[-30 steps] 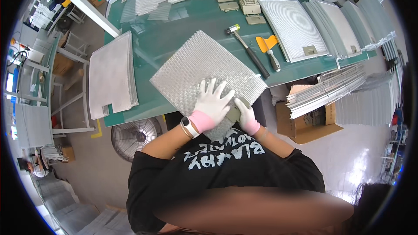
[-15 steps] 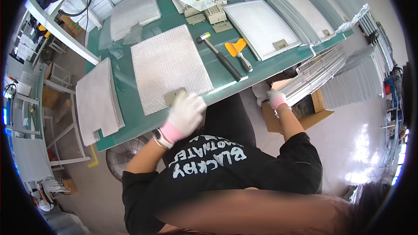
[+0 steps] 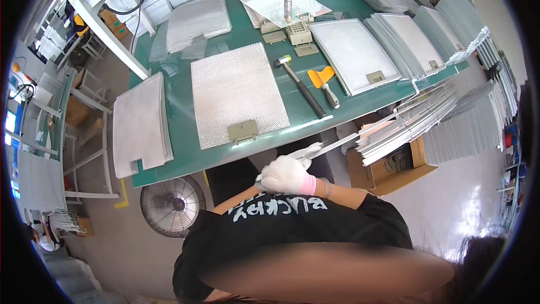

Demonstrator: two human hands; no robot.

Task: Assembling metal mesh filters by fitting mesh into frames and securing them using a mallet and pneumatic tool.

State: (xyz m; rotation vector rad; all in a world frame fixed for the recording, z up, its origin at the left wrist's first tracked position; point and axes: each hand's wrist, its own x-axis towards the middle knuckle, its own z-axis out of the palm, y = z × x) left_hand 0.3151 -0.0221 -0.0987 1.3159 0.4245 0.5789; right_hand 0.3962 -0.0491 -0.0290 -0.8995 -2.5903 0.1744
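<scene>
In front of my body, close together, are my two gloved hands. My right hand [image 3: 286, 175], in a white glove with a pink cuff, is closed around a long, thin, pale metal strip [image 3: 341, 142]. My left hand [image 3: 308, 151] is mostly hidden behind it; the gloved fingers that show are bent over the same strip. The strip slants up to the right, past the table edge. Beyond my hands, a rectangular honeycomb mesh panel [image 3: 239, 93] lies flat on the green table [image 3: 185, 164]. A grey-green plate [image 3: 242, 130] sits at its near edge.
A hammer [image 3: 304, 91] and an orange scraper [image 3: 323, 79] lie right of the panel. Framed panels [image 3: 357, 56] lean in rows farther right. Metal strips [image 3: 408, 121] rise above a cardboard box [image 3: 388, 177]. A fan [image 3: 172, 206] stands below the table; a vertical tool [image 3: 288, 0] hangs overhead.
My right hand has come from the strips by the box to my front, with a strip in it. My left hand has left the panel's plate and joined it. The view has shifted.
</scene>
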